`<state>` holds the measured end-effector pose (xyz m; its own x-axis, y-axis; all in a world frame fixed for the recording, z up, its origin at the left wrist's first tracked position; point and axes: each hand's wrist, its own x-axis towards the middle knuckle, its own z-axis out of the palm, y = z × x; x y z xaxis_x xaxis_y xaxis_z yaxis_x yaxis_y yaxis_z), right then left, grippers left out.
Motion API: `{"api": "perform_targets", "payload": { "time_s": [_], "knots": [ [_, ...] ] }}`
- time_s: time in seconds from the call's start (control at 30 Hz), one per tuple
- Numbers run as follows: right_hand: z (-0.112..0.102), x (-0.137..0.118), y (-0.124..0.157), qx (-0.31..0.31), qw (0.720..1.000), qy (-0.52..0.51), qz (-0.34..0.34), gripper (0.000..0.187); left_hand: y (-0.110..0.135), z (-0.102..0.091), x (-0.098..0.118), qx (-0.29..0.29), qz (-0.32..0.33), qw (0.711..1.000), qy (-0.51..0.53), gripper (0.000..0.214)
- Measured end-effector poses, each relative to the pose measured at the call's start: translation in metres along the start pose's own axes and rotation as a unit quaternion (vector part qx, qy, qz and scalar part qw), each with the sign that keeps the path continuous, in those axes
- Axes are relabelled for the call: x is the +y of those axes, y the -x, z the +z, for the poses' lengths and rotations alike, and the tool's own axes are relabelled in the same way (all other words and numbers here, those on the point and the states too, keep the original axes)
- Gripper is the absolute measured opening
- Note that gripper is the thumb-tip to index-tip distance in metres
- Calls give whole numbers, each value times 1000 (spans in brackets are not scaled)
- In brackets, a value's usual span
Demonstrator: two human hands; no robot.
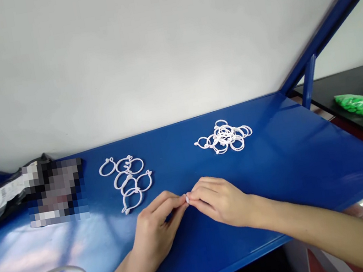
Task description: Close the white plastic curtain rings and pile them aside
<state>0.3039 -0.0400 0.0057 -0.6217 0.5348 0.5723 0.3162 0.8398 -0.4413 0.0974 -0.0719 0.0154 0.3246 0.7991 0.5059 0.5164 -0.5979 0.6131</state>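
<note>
My left hand point(156, 223) and my right hand point(221, 199) meet fingertip to fingertip just above the blue table. Both are closed in a pinch on a small white plastic piece point(187, 198), whose ends are hidden by the fingers. Beyond my left hand lies a loose group of white plastic rings point(132, 199) with small eyelets, resembling curtain rings. Farther back, past my right hand, sits a denser pile of similar white rings point(225, 135), overlapping one another.
The blue table point(179, 164) backs onto a pale wall. At far left lie a black plastic parcel point(10, 195) and a blurred dark package point(58, 189). A white cable point(64, 268) curves at front left. Right, a bag of green pieces point(361, 107) rests on a black surface beyond a blue frame.
</note>
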Motion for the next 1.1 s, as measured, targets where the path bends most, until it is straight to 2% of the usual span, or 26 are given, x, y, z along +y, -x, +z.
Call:
{"api": "perform_targets", "payload": {
  "time_s": [0.13, 0.23, 0.3, 0.37, 0.43, 0.5, 0.6, 0.67, 0.73, 0.8, 0.87, 0.93, 1.0, 1.1],
  "knots": [
    [2, 3, -6, 2, 999, 4, 36, 22, -4, -4, -11, -34, 26, 999, -34, 12],
    [-3, 13, -14, 15, 998, 4, 62, 16, -10, -14, -25, -41, 45, 987, -146, 15],
    [-13, 25, -18, 48, 995, 43, 79, 13, -13, -23, -37, -25, 29, 963, -268, 16],
    [-27, 41, -18, 95, 984, 109, 106, 12, -14, -30, -50, -10, -8, 926, -378, 18],
    [-42, 59, -14, 122, 967, 173, 143, 12, -14, -35, -61, -17, -38, 898, -437, 20],
    [-55, 76, -9, 138, 946, 230, 183, 11, -13, -37, -67, -36, -45, 894, -445, 19],
    [-64, 90, -4, 139, 925, 286, 210, 11, -14, -34, -66, -39, -27, 918, -393, 19],
    [-62, 87, -5, 147, 923, 290, 206, 11, -15, -32, -59, -26, -18, 945, -327, 18],
    [-56, 75, -8, 154, 935, 259, 188, 12, -16, -30, -49, -23, -27, 969, -243, 14],
    [-46, 57, -13, 141, 958, 192, 158, 11, -15, -28, -37, -34, -56, 985, -160, 12],
    [-35, 38, -16, 102, 982, 97, 127, 12, -14, -26, -26, -52, -97, 990, -86, 8],
    [-24, 23, -17, 57, 992, 3, 113, 16, -13, -23, -17, -74, -136, 988, -12, 8],
    [-15, 13, -17, 24, 991, -65, 116, 16, -11, -19, -12, -94, -162, 981, 59, 11],
    [-8, 6, -15, 15, 982, -124, 145, 12, -9, -13, -11, -106, -184, 970, 120, 15]
  ]
}}
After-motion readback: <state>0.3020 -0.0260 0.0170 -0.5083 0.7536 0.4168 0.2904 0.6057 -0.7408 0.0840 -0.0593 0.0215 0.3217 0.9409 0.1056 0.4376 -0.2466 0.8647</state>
